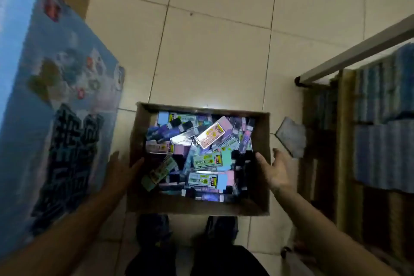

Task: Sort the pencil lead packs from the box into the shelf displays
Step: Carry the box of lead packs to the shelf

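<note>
A brown cardboard box (261, 132) sits low in front of me over the tiled floor, full of several loose pencil lead packs (201, 159) in pink, green, blue and purple. My left hand (122, 170) grips the box's left wall, thumb over the rim. My right hand (272, 169) grips the right wall, thumb inside and fingers spread outside. The shelf display (380, 123) stands at the right with rows of blue packs.
A large blue printed carton (49, 101) stands close on the left. A grey flat piece (291, 136) lies beside the box's right wall. My shoes (154, 231) are just below the box. Beige floor tiles (212, 40) stretch ahead, with a white wheeled base at the top.
</note>
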{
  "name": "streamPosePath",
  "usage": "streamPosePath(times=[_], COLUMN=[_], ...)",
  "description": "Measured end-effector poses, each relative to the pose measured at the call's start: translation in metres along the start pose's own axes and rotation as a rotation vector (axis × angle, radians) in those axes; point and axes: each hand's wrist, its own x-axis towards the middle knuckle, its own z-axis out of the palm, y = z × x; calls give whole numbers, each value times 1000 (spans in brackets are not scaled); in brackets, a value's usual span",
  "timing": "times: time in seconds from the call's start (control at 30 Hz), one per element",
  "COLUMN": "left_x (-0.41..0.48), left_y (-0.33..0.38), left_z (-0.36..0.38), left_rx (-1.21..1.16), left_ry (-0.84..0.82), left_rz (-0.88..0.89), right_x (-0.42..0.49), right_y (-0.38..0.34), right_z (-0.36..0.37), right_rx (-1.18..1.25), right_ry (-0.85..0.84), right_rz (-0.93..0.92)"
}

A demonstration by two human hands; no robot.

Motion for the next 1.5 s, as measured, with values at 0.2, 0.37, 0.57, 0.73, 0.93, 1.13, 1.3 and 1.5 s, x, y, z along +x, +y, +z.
streamPosePath(times=[0.2, 0.37, 0.57, 0.73, 0.93, 1.13, 1.3, 1.5], left_x=[24, 15, -38, -114, -211, -277, -296, -271], left_y=[-24, -14, 24, 82, 178, 264, 344, 436], left_z=[20, 11, -36, -113, -217, -309, -359, -388], left_rx=[-75, -77, -46, 22, 116, 133, 84, -2], left_ry=[-61, -79, 35, 2, 35, 94, 122, 146], left_rz=[-11, 2, -84, -79, 32, 176, 198, 169], right_x=[29, 19, -46, -134, -239, -310, -320, -279], right_y=[35, 24, -18, -67, -145, -236, -314, -411], right_z=[22, 13, -36, -108, -203, -281, -332, -376], right_rx=[162, 145, 139, 159, 165, 119, 77, 79], right_ry=[-11, 14, 10, 18, 63, 155, 169, 175], right_rz=[-8, -5, 7, 24, -43, -206, -262, -349])
